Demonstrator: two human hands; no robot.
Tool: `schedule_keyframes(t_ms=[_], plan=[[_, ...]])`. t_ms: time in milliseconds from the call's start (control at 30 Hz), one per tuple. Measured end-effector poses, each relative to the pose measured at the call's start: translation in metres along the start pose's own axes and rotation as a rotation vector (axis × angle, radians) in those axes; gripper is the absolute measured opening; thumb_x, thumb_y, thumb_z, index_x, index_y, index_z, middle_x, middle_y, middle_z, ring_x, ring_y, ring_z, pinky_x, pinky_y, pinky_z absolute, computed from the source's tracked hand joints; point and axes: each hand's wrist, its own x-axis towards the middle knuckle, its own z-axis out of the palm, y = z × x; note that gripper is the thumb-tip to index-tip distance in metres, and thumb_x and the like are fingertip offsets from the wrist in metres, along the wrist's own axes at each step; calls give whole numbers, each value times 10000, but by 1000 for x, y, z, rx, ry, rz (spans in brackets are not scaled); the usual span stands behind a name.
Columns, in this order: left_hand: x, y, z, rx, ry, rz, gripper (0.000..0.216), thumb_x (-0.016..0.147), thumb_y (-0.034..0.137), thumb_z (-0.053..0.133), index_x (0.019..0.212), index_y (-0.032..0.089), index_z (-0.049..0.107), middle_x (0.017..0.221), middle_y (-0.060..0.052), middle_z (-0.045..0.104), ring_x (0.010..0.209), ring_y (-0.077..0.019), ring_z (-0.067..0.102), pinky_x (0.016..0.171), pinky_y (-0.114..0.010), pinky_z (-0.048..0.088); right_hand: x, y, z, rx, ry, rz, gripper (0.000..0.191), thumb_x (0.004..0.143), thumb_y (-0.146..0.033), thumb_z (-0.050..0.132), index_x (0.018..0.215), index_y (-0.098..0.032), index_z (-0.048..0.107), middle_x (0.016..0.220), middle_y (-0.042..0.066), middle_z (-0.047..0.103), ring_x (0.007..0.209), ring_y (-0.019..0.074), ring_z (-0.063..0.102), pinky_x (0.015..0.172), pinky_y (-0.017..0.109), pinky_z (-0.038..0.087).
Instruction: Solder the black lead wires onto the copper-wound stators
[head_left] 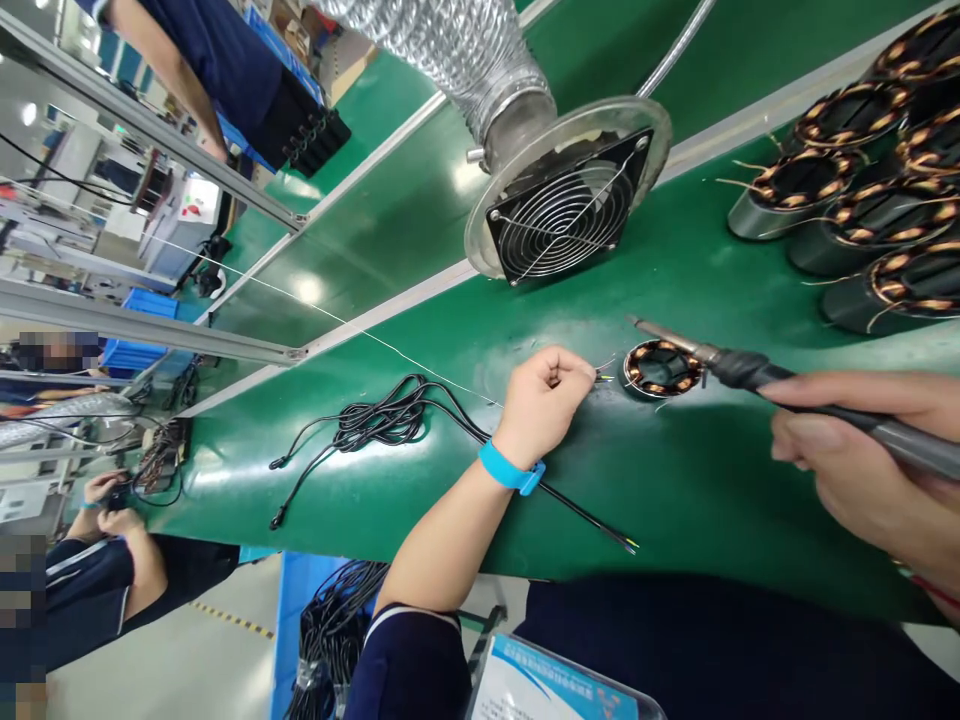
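My left hand (541, 402), with a blue strap on its wrist, is closed in a pinch on the end of a black cable; thin coloured wires stick out past the fingertips. In my right hand (862, 440) is a soldering iron (806, 385), its tip pointing left above the bench. Between the hands stands a small stator (663, 369) with copper windings, just right of the wire ends and apart from them. A coiled bundle of black cable (386, 420) lies left of my left hand. A second cable end (600, 525) with bared coloured wires rests below my wrist.
Several wound stators (874, 225) stand at the right back. A fume extractor fan (559, 220) hangs over the green bench (247, 460) on a foil duct. A thin pale line (352, 325) runs toward my left hand. Blue bin (289, 610) holds cables. Co-workers are at left.
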Motion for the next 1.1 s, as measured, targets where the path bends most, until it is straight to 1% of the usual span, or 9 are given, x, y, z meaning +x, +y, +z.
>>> schedule_keyframes(t_ms=[100,200,500,600,667,767,867,1000,1100], plan=[[-3,0,2,-10,13,-14,165,782,88,637,647,143,561,553,63,504,531,-49,416,562,-210,336,-17,18,-6,-11,-47,28,420,949,-622,586,1023,-233,728,839,89,663,750,205,667,693,325,555],[-3,1,3,-30,32,-35,173,782,70,631,639,140,562,550,62,507,525,-48,421,554,-207,335,-28,27,-12,-17,-61,27,414,941,-621,595,1038,-242,729,868,99,660,799,219,674,688,330,559],[-3,-1,3,-49,41,-26,170,781,61,626,643,141,568,563,62,514,536,-47,434,563,-206,340,-48,29,-21,-7,-53,-26,384,932,-623,616,1023,-271,742,870,104,663,810,229,683,657,346,565],[-3,0,4,-63,48,-21,173,776,65,635,634,142,573,559,63,521,530,-47,438,555,-202,340,-38,19,-19,6,-60,-60,337,936,-589,633,1007,-280,747,860,99,669,800,227,687,645,347,564],[-3,0,4,-68,54,-16,174,777,61,640,634,142,582,560,62,532,525,-46,441,546,-199,342,-22,9,-14,38,-87,-129,260,947,-526,645,980,-286,742,835,86,673,770,214,687,622,336,555],[-3,1,4,-84,68,-19,185,772,37,641,626,140,594,564,59,551,525,-43,456,543,-191,357,5,-6,-6,114,-146,-346,103,985,-354,619,963,-293,699,753,39,660,664,160,662,543,286,505],[-2,1,4,-106,76,-17,195,766,19,642,619,139,599,563,58,559,525,-41,466,542,-185,368,19,-11,-2,120,-139,-500,94,1019,-266,562,1000,-286,652,728,17,646,630,125,639,510,260,465],[-1,0,4,-118,78,-11,203,767,7,637,618,140,600,553,62,551,518,-39,461,534,-183,362,14,-3,-1,134,-104,-522,145,1047,-293,532,1021,-258,671,775,42,640,695,138,624,577,296,478],[-1,0,3,-113,66,-11,209,775,5,635,622,142,593,551,65,542,518,-40,456,537,-185,360,5,4,0,149,-114,-489,149,1042,-305,543,1066,-258,682,797,42,637,706,140,603,636,308,501]])
